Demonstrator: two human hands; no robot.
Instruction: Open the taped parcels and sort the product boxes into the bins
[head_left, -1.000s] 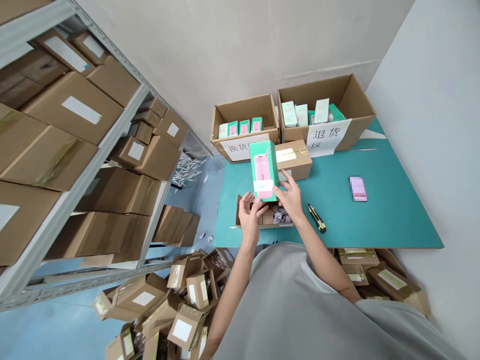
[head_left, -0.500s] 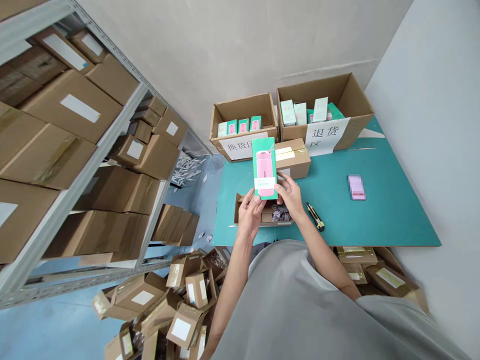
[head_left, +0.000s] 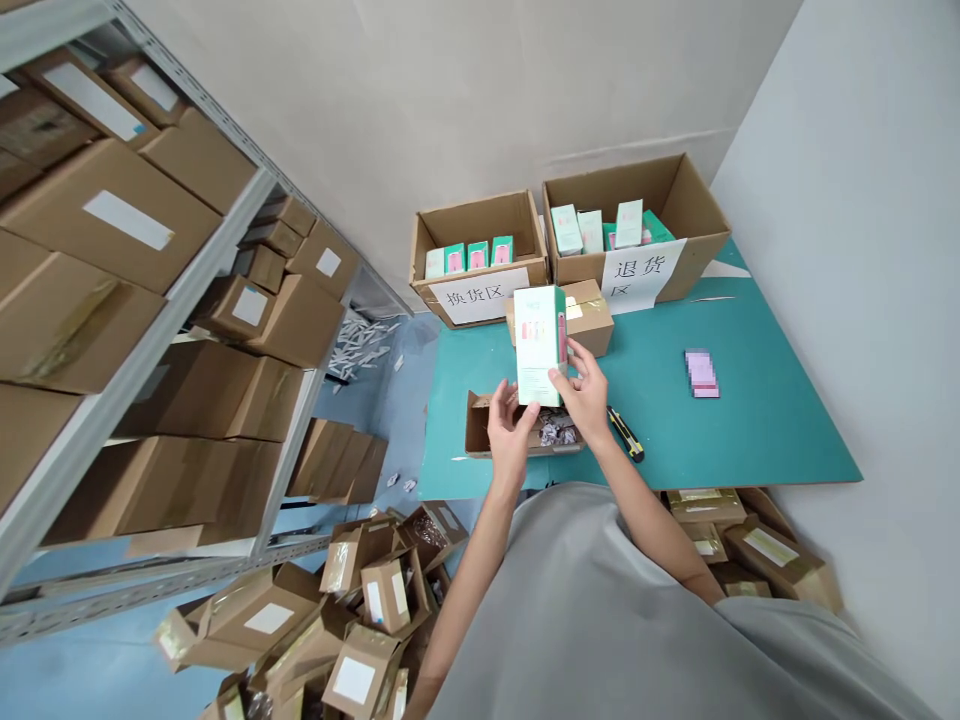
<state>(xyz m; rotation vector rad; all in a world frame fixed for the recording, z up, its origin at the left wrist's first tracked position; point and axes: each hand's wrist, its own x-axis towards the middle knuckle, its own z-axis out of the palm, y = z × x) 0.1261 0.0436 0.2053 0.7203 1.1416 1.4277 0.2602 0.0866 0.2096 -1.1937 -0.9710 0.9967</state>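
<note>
A small white and green product box (head_left: 536,355) is held upright above the table, its white printed side facing me and a green side with a pink picture at its right. My right hand (head_left: 585,392) grips its lower right edge, thumb on the white face. At the lower left corner, my left hand (head_left: 511,430) supports it with thumb and bent fingers, some hidden behind the box. Below stands an open cardboard box (head_left: 478,428) with crumpled paper (head_left: 555,432) inside. A sealed carton (head_left: 594,322) sits just behind the product box.
Two large open cartons (head_left: 480,217) (head_left: 709,235) with paper signs hold similar small boxes at the back. On the green table (head_left: 765,420) lie a utility knife (head_left: 626,435) and a phone (head_left: 701,373). Shelves of cartons (head_left: 150,230) line the left; opened boxes (head_left: 360,670) pile below.
The product box has been turned in my hands, from its green front with the pink picture to its white printed side. My view has shifted slightly.
</note>
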